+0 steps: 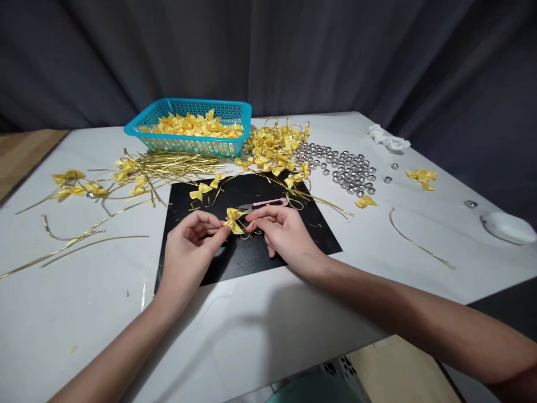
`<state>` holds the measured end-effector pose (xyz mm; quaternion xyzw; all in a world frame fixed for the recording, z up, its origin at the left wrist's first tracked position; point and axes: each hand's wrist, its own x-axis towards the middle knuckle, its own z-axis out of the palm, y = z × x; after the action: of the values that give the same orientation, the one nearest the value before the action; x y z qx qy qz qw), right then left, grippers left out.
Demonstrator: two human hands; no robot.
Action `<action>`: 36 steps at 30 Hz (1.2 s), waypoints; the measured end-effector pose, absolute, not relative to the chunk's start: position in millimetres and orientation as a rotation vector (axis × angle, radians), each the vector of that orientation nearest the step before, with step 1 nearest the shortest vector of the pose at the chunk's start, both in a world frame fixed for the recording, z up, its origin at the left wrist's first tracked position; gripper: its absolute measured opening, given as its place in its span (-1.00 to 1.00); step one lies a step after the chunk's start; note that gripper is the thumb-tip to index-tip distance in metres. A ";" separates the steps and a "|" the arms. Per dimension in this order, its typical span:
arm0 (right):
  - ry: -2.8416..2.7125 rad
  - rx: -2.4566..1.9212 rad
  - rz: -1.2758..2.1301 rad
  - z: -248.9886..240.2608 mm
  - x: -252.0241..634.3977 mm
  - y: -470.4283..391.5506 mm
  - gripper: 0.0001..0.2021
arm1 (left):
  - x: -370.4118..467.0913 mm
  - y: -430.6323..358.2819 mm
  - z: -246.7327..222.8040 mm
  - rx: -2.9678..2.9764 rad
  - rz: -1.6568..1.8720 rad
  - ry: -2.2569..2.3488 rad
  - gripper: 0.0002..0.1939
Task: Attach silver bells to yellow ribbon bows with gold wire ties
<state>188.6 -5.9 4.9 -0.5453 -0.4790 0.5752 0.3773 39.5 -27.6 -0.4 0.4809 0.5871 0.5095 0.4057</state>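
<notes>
Left hand: my left hand (pixel 195 240) pinches a yellow satin bow (pixel 235 220), centre frame.
Right hand: my right hand (pixel 287 238) pinches a thin gold cord (pixel 253 223).
Bow work: apparently adjusting cord; needs steady fingertips.

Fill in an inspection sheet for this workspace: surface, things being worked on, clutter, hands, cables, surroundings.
Surface: white table with a flat black mat.
Things: yellow satin bow and thin gold cord at the fingertips; blue plastic basket of yellow bows; gold strands and shiny silver beads in piles.
Clutter: pink-handled cutting tool on the mat; crumpled white tissue and rounded white object toward the right.
Hands: left hand pinches the bow; right hand pinches the cord.
Cables: nothing seen.
Surroundings: dark draped curtain behind.
</notes>
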 end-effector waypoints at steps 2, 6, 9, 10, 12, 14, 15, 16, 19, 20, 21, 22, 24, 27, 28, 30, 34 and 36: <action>-1.238 -1.377 1.462 1.5 189.4 -6.1 -0.84 | 38.2 -27.6 -1.0 1.244 1.267 1.496 -0.88; -1.226 -1.250 1.296 -3.8 190.5 -10.7 -0.80 | 36.4 -27.9 -1.6 1.242 1.250 1.543 -0.91; -1.168 -1.191 1.169 -2.4 190.8 -14.7 -0.74 | 35.2 -27.6 -1.9 1.217 1.269 1.571 -0.89; -1.165 -1.178 1.139 -1.0 190.9 -15.6 -0.76 | 35.0 -27.7 -1.6 1.210 1.277 1.575 -0.89; -1.188 -1.152 1.092 1.6 191.0 -16.6 -0.83 | 35.1 -28.1 -0.5 1.204 1.290 1.578 -0.89; -1.246 -1.139 1.068 2.3 190.7 -17.1 -0.86 | 36.4 -28.8 1.6 1.206 1.291 1.582 -0.91; -1.291 -1.139 1.070 1.6 190.3 -17.4 -0.86 | 37.4 -29.2 2.9 1.208 1.290 1.585 -0.93; -1.344 -1.139 1.078 0.2 189.7 -17.6 -0.87 | 38.7 -29.6 4.4 1.208 1.289 1.585 -0.94; -1.478 -1.129 1.117 -5.3 187.4 -18.7 -0.90 | 42.3 -30.7 8.1 1.190 1.299 1.572 -0.95; -1.499 -1.128 1.129 -6.7 186.6 -19.1 -0.91 | 43.1 -31.1 8.9 1.180 1.301 1.567 -0.95; -1.510 -1.130 1.140 -7.5 186.0 -19.5 -0.92 | 43.6 -31.5 9.5 1.169 1.298 1.566 -0.95; -1.513 -1.136 1.158 -7.7 185.5 -19.9 -0.92 | 43.8 -32.0 9.9 1.158 1.294 1.568 -0.95; -1.490 -1.141 1.221 -6.9 184.7 -20.1 -0.92 | 43.7 -33.0 10.3 1.148 1.282 1.573 -0.95; -1.381 -1.137 1.386 -4.8 183.8 -18.6 -0.92 | 43.5 -33.7 11.2 1.151 1.270 1.576 -0.95; -1.337 -1.140 1.444 -4.3 183.6 -17.8 -0.92 | 43.7 -33.5 11.5 1.146 1.266 1.572 -0.95; -1.268 -1.149 1.535 -3.7 183.2 -16.3 -0.91 | 44.2 -32.8 11.9 1.110 1.267 1.555 -0.93; -1.232 -1.150 1.614 -2.3 182.9 -16.3 -0.90 | 43.0 -30.1 9.1 1.033 1.277 1.481 -0.84; -1.239 -1.164 1.618 -1.8 183.1 -17.2 -0.89 | 41.0 -28.9 6.0 1.012 1.269 1.461 -0.82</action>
<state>183.1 -17.2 -1.8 -0.4573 -0.4868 0.6357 0.3870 41.0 -28.9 6.0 0.4113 0.5938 0.5159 0.4605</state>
